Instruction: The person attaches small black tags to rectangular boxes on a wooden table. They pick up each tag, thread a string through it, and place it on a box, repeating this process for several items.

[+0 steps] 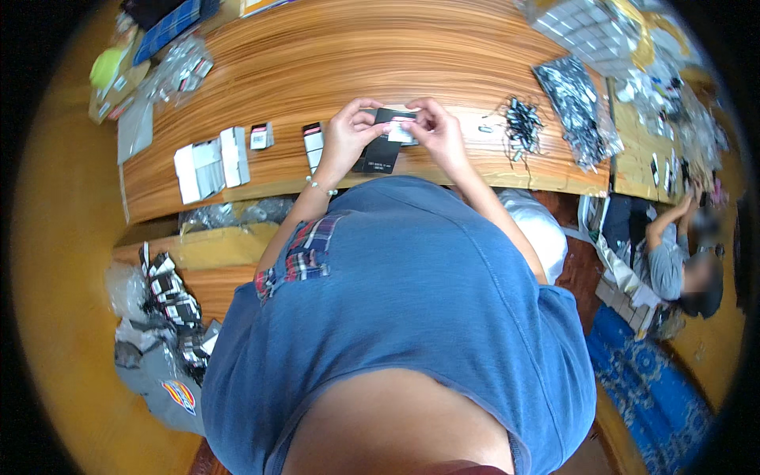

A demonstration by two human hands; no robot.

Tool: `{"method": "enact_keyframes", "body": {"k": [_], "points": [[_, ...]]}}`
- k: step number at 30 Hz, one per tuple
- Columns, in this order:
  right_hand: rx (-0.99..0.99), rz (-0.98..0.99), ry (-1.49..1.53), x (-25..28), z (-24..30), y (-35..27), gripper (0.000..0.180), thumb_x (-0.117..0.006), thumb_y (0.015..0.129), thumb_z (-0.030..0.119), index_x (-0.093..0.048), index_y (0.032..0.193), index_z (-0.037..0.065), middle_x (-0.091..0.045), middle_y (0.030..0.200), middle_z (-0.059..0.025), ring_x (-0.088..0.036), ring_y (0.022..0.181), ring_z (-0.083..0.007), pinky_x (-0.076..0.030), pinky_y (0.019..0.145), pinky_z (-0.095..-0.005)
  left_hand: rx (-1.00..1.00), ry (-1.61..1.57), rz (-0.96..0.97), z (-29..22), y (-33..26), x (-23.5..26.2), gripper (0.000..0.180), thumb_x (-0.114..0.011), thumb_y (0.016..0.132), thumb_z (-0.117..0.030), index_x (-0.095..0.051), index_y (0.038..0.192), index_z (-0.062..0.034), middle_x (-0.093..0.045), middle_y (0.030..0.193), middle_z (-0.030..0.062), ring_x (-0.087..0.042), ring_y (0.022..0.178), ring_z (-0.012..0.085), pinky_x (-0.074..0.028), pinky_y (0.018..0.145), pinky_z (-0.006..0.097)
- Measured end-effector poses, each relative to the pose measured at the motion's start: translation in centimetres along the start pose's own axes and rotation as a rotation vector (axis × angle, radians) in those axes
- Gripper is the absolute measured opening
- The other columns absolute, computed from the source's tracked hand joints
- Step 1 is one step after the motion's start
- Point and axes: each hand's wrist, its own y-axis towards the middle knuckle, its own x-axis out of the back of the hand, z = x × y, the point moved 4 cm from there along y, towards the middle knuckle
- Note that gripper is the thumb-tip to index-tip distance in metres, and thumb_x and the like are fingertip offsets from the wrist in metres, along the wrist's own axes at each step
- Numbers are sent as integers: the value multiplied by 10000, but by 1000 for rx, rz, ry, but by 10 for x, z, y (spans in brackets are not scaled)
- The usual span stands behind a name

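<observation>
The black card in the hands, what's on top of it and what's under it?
A small white label lies on the black card, pinched by the right hand. The left hand grips the card's left edge. Beneath is the wooden table; the card's underside is hidden.

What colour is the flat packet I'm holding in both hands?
The flat packet is black with a small white label near its top, seen best in the head view.

Your desk (443, 63) is smooth, lightly glossy wood with streaked grain. The black card (381, 150) you pinch looks like matt paperboard. Near the desk's right edge, a crinkled plastic bag (574, 103) shines glossy.
</observation>
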Motion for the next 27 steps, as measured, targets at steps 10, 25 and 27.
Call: {"method": "enact_keyframes", "body": {"k": [10,25,27], "points": [[-19,-384,-182,87,-46,-19,155,-625,778,75,-609,921,18,-594,827,-79,-579,691,-159,-463,626,-270,-75,-20,-64,-1,1,-17,281,-609,791,32,-507,1050,-4,-617,839,76,-604,802,107,-488,703,200],[-113,-436,280,141,-23,-18,178,-595,824,69,-558,988,10,-616,781,-41,-539,696,-77,-420,660,-194,24,-28,146,-17,8,-28,238,-621,798,-16,-543,1023,-4,-625,869,71,-599,818,105,-482,741,213],[-114,-400,392,132,14,-16,178,-576,826,39,-553,998,4,-632,784,-74,-569,708,-97,-434,682,-207,34,-15,195,-29,7,-37,192,-646,789,-51,-585,964,0,-633,898,73,-602,852,115,-486,756,228]]}}
